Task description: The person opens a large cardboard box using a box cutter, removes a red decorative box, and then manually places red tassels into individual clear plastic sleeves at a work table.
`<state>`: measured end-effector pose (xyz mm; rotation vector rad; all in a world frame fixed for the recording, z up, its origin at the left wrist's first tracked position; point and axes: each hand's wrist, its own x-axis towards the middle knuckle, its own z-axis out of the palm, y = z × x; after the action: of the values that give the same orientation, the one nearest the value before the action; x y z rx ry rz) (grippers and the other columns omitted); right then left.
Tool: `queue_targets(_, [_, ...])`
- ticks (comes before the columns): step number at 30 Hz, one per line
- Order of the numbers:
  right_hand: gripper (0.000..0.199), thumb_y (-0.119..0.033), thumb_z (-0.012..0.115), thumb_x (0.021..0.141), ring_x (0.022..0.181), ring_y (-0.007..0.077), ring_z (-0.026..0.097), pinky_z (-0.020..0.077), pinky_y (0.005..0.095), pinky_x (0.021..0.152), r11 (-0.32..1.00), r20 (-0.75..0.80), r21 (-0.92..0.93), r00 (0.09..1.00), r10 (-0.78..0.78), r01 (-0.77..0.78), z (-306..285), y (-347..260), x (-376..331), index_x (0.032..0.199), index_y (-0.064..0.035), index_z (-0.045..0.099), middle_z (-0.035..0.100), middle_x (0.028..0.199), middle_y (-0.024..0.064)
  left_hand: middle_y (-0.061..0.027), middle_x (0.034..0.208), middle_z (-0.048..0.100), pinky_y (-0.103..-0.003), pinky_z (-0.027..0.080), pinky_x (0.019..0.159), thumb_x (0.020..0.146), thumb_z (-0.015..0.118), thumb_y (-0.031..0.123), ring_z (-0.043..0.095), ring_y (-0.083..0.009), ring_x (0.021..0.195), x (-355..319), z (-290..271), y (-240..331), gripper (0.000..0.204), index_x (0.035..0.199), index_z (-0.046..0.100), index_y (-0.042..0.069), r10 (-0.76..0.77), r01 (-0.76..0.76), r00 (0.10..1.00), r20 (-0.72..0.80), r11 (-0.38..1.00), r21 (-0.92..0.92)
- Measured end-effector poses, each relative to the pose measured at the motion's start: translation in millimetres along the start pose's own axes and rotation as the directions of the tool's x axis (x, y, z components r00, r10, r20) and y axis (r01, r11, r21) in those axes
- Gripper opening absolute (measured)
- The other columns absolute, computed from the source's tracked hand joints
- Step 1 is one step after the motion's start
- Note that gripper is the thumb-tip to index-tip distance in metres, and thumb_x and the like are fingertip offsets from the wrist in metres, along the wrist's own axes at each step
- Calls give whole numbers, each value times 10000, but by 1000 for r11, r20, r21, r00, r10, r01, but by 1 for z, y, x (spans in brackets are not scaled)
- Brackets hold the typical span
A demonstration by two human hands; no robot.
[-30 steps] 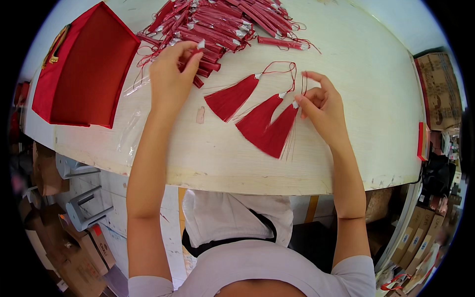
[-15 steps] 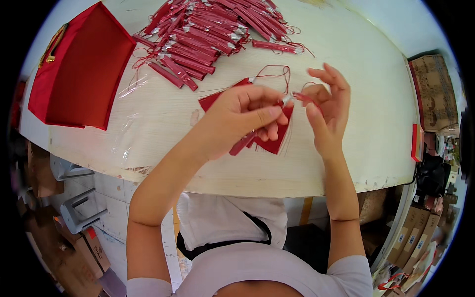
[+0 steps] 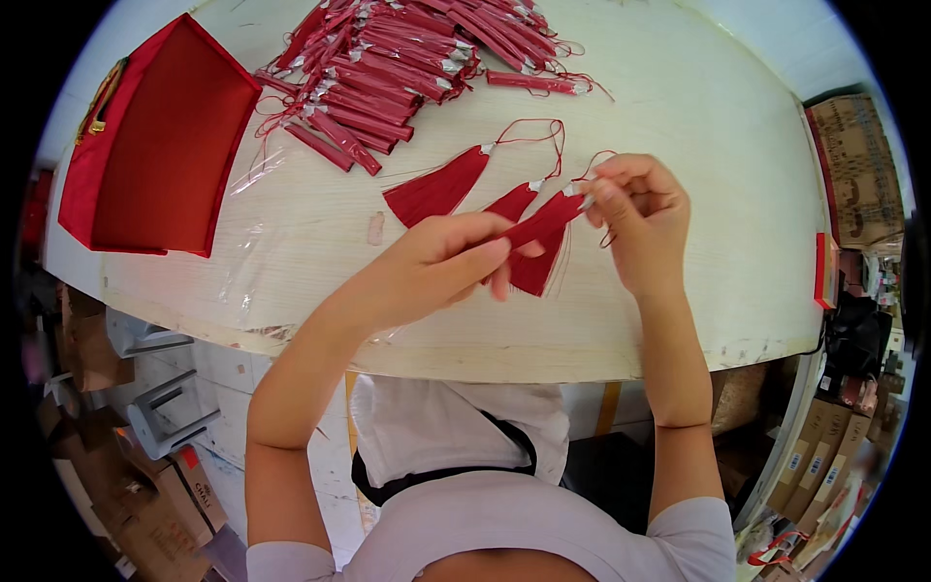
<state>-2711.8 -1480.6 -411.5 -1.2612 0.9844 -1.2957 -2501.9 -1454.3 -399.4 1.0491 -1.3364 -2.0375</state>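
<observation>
Where a slender red-thread tassel [image 3: 549, 219] slants down-left, its silver-wrapped top [image 3: 572, 190] is pinched by the right hand [image 3: 642, 215], its lower length [image 3: 524, 233] by the left hand [image 3: 438, 260].

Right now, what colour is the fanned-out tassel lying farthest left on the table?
That tassel is deep red, seen best in the head view.

Fingers [image 3: 482, 260] hold 1 red tassel [image 3: 548, 219].

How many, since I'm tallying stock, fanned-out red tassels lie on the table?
3, side by side on the table: left tassel, middle tassel, right tassel. The left hand and a narrow tassel it holds partly cover the last two; another could be hidden beneath.
</observation>
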Motion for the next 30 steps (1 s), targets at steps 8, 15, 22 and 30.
queue_targets(8, [76,1,579,776,489,59,513,402,179,436,945,303,131,920,249,-299,-34,-26,8,838,-22,541,602,693,72,-108,756,566,-331,431,605,794,549,116,534,-241,663,-56,-62,-1,208,991,549,52,474,277,761,-443,380,883])
queue_targets(15, [103,-42,610,749,532,73,524,375,198,467,829,40,-544,983,179,-128,-25,3,16,830,-9,557,566,624,29,-114,983,536,-405,416,748,741,581,98,498,-305,904,-58,-127,-12,331,1066,515,93,713,487,584,-388,75,870])
queue_targets(22, [133,-80,629,739,764,159,551,422,272,671,497,50,-844,953,-299,200,-18,7,16,836,-19,563,589,825,57,-97,930,575,-398,413,754,740,621,224,526,-268,876,-18,-117,-14,373,1066,519,74,787,307,546,-288,133,943])
queue_targets(30, [104,-81,607,758,781,174,551,421,290,701,625,12,-767,976,-217,149,-9,2,11,833,-20,568,589,822,60,-141,712,605,-380,464,646,672,668,396,603,-280,735,17,-110,11,540,966,443,3,575,620,455,-680,344,706])
